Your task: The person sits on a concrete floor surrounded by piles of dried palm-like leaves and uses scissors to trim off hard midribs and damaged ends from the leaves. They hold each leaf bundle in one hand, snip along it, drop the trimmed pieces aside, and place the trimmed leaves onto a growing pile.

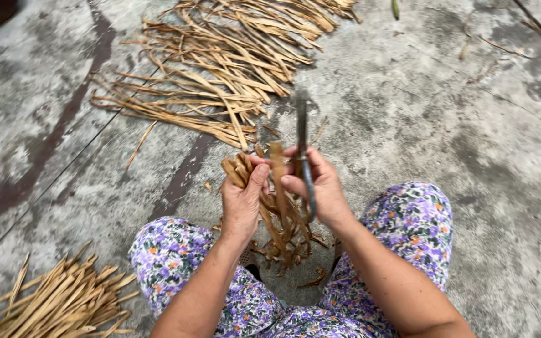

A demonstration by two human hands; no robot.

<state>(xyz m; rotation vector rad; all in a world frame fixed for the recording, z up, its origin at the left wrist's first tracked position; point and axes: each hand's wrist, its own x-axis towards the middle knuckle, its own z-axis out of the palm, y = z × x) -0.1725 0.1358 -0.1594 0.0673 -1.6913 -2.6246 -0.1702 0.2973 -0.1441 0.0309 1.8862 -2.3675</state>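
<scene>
You hold a bunch of dry brown leaf strips (280, 213), stiff and curled, upright between your knees, their frayed lower ends hanging toward the concrete floor. A dark, narrow knife (303, 164) stands blade-up against the bunch's right side.

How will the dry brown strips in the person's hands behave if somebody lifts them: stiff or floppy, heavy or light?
The dry strips probably bend easily: they curl and droop below the left hand. They look light, being thin and flat like the loose strips on the floor. They may be brittle, since small broken bits lie beneath. The right hand also holds a dark blade.
</scene>
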